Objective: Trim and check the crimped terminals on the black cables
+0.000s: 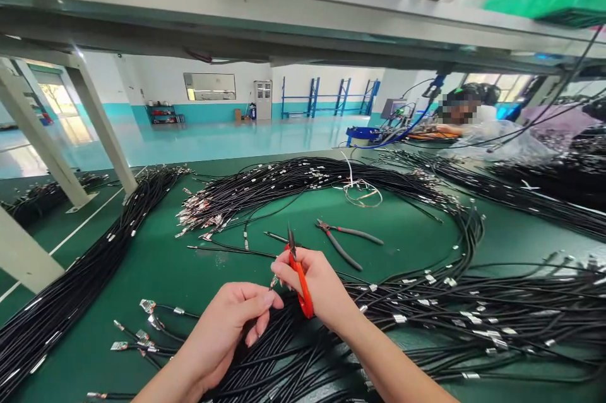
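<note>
My left hand (237, 321) is closed in a pinch on a black cable just behind its small metallic end (273, 283). Close beside it, my right hand (312, 280) has its fingers wrapped round red-handled pliers (303, 289), whose dark pointed jaws stick up past the fingers. The thumb and forefinger of the right hand come near the cable end; whether they touch it I cannot tell. Under both hands spreads a pile of black cables (265, 359), several with bare metal and green tips at the left. Grey-handled cutters (345, 245) lie open on the green table (165, 264) beyond.
A bundle of black cables (265, 182) curves across the back, with a loose white tie (362, 194) on it. Another long bundle (95, 276) runs down the left. More cables (473, 321) cover the right side. A shelf (284, 5) crosses overhead. A person (464, 106) is at the far right.
</note>
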`<state>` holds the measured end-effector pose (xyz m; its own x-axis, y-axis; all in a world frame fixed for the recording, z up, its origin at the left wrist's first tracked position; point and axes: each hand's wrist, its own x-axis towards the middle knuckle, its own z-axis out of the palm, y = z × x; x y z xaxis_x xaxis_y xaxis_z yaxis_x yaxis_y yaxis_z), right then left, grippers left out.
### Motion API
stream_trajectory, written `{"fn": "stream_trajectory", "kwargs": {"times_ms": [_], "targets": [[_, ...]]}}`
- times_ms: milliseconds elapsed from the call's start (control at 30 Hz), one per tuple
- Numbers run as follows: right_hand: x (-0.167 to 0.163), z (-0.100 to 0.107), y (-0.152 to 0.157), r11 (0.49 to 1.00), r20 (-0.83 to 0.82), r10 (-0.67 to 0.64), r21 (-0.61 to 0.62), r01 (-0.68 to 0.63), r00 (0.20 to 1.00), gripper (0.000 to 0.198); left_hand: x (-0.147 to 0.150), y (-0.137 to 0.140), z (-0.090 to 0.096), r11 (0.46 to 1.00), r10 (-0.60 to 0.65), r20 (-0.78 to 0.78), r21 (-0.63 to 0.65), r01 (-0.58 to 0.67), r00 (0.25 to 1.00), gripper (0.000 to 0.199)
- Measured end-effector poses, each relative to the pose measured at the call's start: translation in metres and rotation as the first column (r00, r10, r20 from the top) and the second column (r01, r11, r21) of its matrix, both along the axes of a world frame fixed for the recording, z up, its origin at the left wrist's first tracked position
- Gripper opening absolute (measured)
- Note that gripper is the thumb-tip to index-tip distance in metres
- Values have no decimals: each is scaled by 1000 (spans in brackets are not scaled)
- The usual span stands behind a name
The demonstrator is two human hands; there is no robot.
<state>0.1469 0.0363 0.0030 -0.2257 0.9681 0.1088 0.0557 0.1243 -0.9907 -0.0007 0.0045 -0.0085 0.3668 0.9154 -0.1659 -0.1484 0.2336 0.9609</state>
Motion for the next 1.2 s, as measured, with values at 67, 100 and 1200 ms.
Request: {"fn": "stream_trajectory", "kwargs": {"times_ms": [67,100,1200], "targets": [[0,-2,1,1000,-9,-11,-28,10,1000,22,-1,1,-2,1000,9,56,-29,-7,998,25],[0,-3,1,999,-17,-10,-41,9,1000,22,-1,3,-3,999,21,79,-44,-18,997,26],[-2,-4,-3,1000,30,6,27,-7,1000,18,-1,5,-2,907,356,-275,333,-259,893,29]]}}
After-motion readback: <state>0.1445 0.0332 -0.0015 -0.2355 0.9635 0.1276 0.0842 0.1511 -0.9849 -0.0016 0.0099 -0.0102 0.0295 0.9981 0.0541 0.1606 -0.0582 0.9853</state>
